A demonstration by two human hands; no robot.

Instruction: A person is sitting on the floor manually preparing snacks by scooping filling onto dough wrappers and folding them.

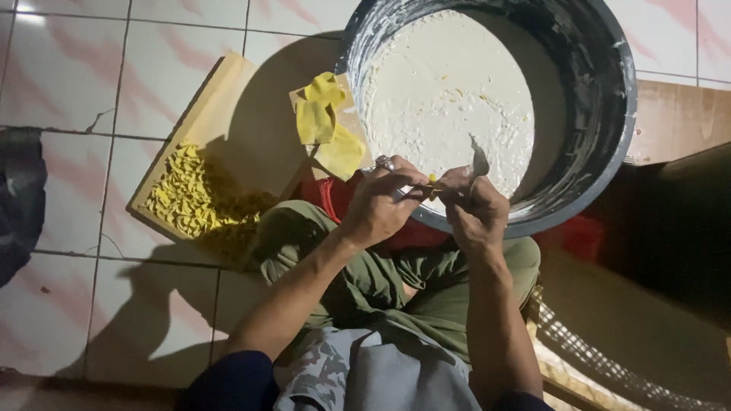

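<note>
Both hands (426,202) pinched together over basin (609,152)

The big round dark plastic basin (601,114) is looking matt, its wall smeared with dried white — the pale creamy paste (445,99) inside is lying thick and lumpy. The small metal spoon (479,162) is glinting. The yellow dough sheets (326,125) are showing smooth and soft on a flat pale wooden board (221,114) — the white floor tiles (61,68) are shining glossy
</note>
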